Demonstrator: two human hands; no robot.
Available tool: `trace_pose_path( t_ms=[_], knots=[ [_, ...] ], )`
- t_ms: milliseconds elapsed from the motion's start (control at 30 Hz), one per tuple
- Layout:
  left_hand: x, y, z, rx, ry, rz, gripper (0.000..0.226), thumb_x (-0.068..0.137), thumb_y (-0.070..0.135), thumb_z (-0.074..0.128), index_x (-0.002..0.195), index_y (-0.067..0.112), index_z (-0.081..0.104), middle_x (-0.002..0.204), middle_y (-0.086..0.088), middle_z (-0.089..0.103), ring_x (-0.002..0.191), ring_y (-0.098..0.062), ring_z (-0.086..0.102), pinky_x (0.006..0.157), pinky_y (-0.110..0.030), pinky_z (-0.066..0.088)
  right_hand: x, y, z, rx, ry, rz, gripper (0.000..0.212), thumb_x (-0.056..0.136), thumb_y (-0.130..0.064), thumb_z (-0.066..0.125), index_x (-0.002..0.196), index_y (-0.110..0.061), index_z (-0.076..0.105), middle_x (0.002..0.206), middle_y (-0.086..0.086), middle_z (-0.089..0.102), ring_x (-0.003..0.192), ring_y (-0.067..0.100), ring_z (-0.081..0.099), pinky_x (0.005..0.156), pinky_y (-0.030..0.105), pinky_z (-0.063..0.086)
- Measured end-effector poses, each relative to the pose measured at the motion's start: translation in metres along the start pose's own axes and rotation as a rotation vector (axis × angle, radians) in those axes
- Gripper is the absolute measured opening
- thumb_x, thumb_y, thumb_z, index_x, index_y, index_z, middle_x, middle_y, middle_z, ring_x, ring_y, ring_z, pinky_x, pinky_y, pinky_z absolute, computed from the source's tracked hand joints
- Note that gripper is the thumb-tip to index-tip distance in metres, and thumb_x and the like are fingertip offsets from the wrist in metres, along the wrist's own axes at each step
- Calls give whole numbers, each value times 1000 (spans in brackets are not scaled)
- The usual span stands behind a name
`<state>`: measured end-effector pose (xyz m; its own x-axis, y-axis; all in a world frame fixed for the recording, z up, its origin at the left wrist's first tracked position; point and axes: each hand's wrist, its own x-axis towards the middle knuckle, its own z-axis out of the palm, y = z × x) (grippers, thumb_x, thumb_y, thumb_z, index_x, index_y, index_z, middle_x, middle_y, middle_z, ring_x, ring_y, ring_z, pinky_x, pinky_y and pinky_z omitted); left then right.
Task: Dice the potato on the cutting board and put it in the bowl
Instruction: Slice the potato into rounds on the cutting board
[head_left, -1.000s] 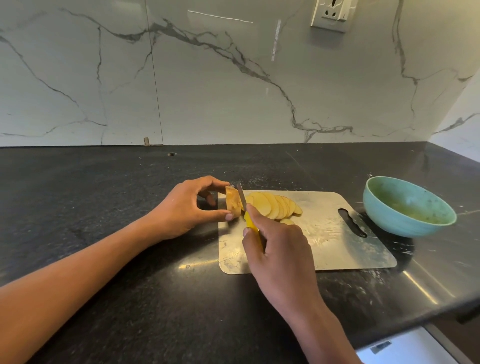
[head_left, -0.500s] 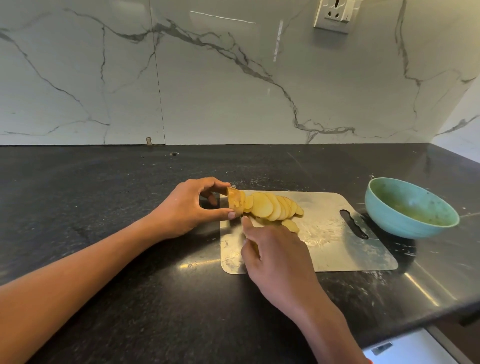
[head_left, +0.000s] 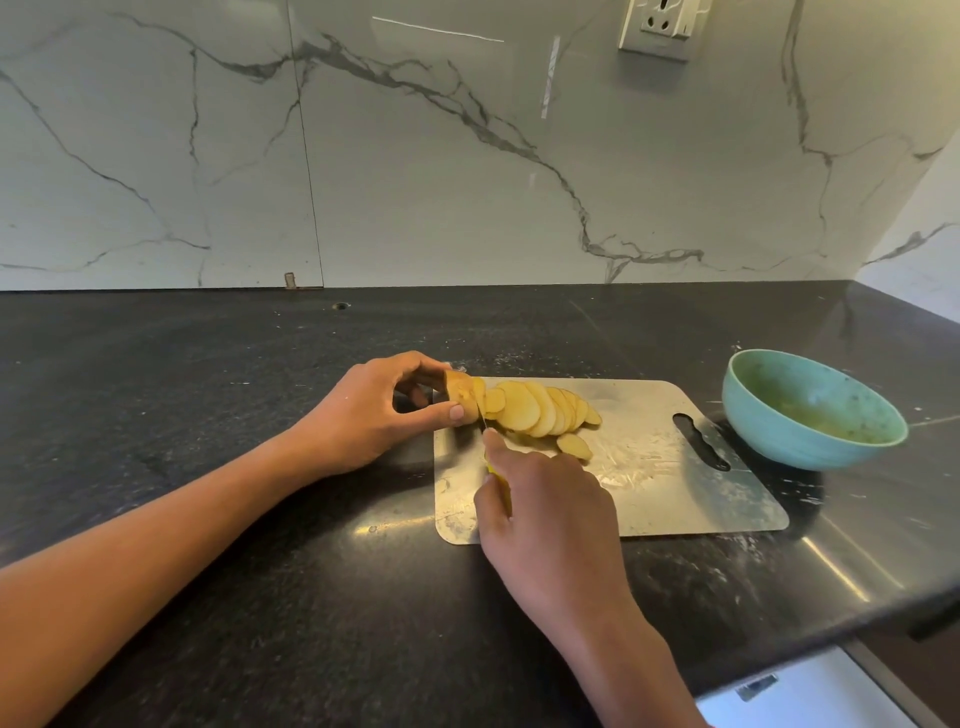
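A steel cutting board (head_left: 670, 493) lies on the black counter. At its far left corner, my left hand (head_left: 363, 415) pinches the uncut end of the potato (head_left: 460, 397) between thumb and fingers. A row of thin round potato slices (head_left: 540, 413) leans to the right of that end, and one slice (head_left: 574, 446) lies apart nearer me. My right hand (head_left: 545, 519) grips a yellow-handled knife (head_left: 491, 467), forefinger along its spine. Its thin blade stands in the potato, right next to my left fingertips. The teal bowl (head_left: 800, 447) sits just past the board's right end.
The black stone counter (head_left: 208, 415) reaches back to a marble wall with a socket (head_left: 660, 26) high up. The counter's front edge runs diagonally at lower right, with a white surface (head_left: 805, 696) below it. White specks lie scattered around the board and bowl.
One second ago the blade was raised above the potato end. It came down through the potato, and now stands in it again a little further left. My left hand has held still.
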<state>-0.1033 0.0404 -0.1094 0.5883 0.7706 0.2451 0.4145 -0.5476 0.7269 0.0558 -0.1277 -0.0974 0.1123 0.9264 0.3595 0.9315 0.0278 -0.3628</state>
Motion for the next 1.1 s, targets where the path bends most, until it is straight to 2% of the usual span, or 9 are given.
trace_pose_path(
  t_ms=[133, 433, 533, 633, 733, 833, 933, 1100],
  knots=[
    [1, 1, 0, -18, 4, -6, 62, 76, 72, 68, 128, 37, 65, 114, 25, 71, 105, -2, 68, 94, -32, 57, 1, -3, 1, -58, -50, -4, 54, 106, -39, 45, 158, -31, 34, 107, -10, 69, 86, 10, 60, 69, 23, 45],
    [3, 3, 1, -49, 3, -29, 55, 77, 69, 66, 123, 39, 65, 112, 23, 72, 104, 5, 67, 87, -14, 52, 1, -5, 1, -83, -48, 9, 55, 105, -39, 47, 158, -32, 36, 105, -10, 70, 85, 10, 61, 72, 25, 51],
    [3, 4, 0, -75, 29, -53, 53, 80, 66, 62, 122, 35, 66, 108, 20, 72, 99, 10, 65, 83, -11, 49, 1, -4, 2, -96, -42, 7, 54, 105, -38, 46, 157, -31, 36, 105, -8, 69, 86, 11, 60, 70, 26, 45],
    [3, 4, -1, -106, 46, -66, 54, 82, 63, 61, 124, 30, 69, 110, 18, 72, 100, 11, 65, 84, -10, 48, 0, -3, 3, -89, -43, 24, 53, 105, -38, 45, 157, -31, 36, 103, -8, 69, 86, 11, 61, 72, 27, 51],
    [1, 5, 1, -110, 33, -48, 51, 81, 62, 65, 124, 34, 68, 113, 21, 73, 105, 9, 65, 84, -5, 47, -1, -1, 2, -51, -5, 28, 52, 105, -37, 44, 157, -31, 39, 104, -9, 71, 85, 10, 58, 68, 25, 42],
    [0, 3, 2, -79, 14, -36, 52, 82, 65, 67, 128, 39, 64, 117, 24, 71, 110, -1, 66, 93, -19, 51, -2, -1, 0, -19, 54, 43, 51, 106, -37, 44, 156, -31, 40, 105, -9, 72, 80, 8, 50, 59, 18, 31],
    [-1, 1, 1, -46, -3, -16, 59, 83, 65, 69, 136, 39, 60, 124, 23, 68, 112, -5, 65, 98, -28, 52, -3, 0, 0, -4, 116, 73, 50, 105, -37, 47, 155, -30, 43, 101, -9, 74, 78, 8, 56, 62, 17, 37],
    [-2, 4, 1, 19, -33, 5, 65, 81, 62, 72, 140, 43, 54, 123, 25, 62, 107, -7, 62, 93, -21, 50, -2, -1, -1, 25, 173, 117, 49, 104, -36, 53, 152, -30, 48, 80, -11, 69, 56, 2, 39, 52, 13, 20]
  ],
)
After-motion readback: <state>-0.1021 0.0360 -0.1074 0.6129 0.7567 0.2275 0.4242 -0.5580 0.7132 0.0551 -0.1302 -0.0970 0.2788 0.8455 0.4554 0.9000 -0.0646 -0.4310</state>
